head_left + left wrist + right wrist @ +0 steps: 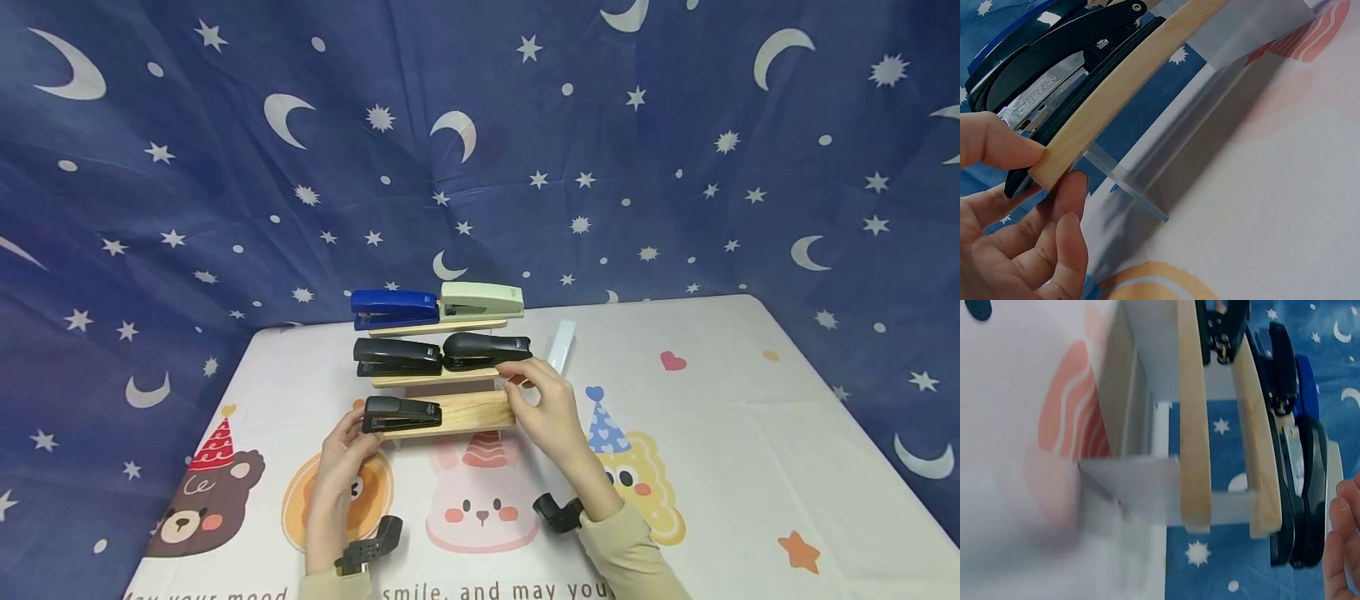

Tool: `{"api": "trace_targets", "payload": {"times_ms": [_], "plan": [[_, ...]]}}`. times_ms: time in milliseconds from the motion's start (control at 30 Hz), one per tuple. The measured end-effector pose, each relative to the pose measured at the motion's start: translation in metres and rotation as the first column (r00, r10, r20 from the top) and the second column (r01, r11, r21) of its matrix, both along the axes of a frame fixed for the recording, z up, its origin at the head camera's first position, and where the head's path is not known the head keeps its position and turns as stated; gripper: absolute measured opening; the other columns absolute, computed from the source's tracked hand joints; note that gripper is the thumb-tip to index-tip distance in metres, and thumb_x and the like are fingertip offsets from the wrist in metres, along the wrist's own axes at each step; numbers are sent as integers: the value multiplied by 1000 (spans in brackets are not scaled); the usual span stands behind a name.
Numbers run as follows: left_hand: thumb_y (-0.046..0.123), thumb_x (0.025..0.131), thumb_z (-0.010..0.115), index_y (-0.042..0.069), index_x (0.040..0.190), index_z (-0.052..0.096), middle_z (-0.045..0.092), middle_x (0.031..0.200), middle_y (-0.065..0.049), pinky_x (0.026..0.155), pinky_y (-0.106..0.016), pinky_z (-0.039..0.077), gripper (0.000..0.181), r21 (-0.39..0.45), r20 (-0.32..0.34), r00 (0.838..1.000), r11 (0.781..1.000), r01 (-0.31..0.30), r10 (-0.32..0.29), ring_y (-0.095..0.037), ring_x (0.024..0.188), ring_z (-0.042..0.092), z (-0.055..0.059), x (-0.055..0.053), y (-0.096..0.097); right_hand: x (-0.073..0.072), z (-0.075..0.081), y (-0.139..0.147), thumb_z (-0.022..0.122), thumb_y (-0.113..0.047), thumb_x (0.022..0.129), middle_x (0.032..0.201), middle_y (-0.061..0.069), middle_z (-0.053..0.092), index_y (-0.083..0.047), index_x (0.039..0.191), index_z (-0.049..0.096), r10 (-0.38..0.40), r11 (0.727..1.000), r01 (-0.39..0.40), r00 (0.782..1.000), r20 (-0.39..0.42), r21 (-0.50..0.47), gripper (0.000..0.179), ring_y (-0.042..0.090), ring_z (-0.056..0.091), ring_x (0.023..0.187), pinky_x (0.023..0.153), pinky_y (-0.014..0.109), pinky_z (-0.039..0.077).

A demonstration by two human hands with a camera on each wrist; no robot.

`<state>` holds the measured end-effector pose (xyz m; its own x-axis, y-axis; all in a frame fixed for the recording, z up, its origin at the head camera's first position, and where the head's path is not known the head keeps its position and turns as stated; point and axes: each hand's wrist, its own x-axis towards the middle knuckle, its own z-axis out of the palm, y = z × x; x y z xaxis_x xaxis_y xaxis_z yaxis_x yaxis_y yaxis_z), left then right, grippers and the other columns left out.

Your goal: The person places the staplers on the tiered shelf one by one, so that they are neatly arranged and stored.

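A three-tier rack with wooden shelves (476, 410) and clear supports (1132, 187) bears several staplers. My left hand (341, 458) grips the left end of the bottom shelf, thumb on its front edge and fingers curled underneath, right at the end of a black stapler (401, 408). Close by the right ends of the lower two shelves is my right hand (551, 408), fingers loosely bent with nothing between them. Beside its fingertips, a rounded black stapler (486, 347) sits on the middle shelf. Another black stapler (397, 357) is to its left.
On the top shelf are a blue stapler (393, 307) and a pale green one (480, 298). A long pale bluish object (561, 343) lies on the table behind my right hand. A starry blue cloth (480, 167) hangs behind the patterned table cover (720, 467).
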<state>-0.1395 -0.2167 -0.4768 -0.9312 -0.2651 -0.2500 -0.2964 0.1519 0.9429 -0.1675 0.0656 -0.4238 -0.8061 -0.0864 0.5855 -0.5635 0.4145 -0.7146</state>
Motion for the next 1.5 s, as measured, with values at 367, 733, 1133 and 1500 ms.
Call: {"api": "trace_targets", "payload": {"times_ms": [367, 733, 1133, 1500], "plan": [[0, 83, 57, 9, 139, 47, 61, 118, -10, 74, -14, 49, 58, -19, 8, 1000, 1000, 7, -7, 3, 80, 61, 0, 0, 0, -12, -3, 23, 66, 6, 81, 92, 6, 72, -5, 101, 71, -77, 995, 75, 997, -17, -57, 23, 24, 64, 84, 73, 35, 53], [1, 83, 58, 10, 139, 47, 63, 112, -2, 74, -16, 49, 58, -4, 9, 1000, 1000, 4, -4, -1, 80, 60, 0, 1, 0, -25, -19, 39, 64, 5, 80, 96, 11, 70, -3, 106, 68, -206, 978, 207, 978, 46, -23, 27, 24, 64, 86, 78, 38, 52], [0, 82, 58, 9, 138, 48, 63, 100, 5, 73, -16, 50, 57, 20, -10, 1000, 1000, 6, -5, -2, 79, 59, -1, 2, -1, -38, -38, 50, 66, 1, 82, 116, 15, 64, -4, 123, 59, -221, 972, 234, 947, 233, -27, 42, 31, 61, 103, 90, 46, 51], [1, 82, 58, 9, 138, 48, 63, 106, 0, 74, -16, 49, 57, 20, -11, 1000, 1000, 6, -5, -2, 80, 58, -1, 3, -1, -51, -55, 53, 67, -5, 83, 127, 17, 56, -6, 133, 50, -255, 959, 283, 902, 347, -32, 53, 34, 55, 115, 98, 47, 46]]}}
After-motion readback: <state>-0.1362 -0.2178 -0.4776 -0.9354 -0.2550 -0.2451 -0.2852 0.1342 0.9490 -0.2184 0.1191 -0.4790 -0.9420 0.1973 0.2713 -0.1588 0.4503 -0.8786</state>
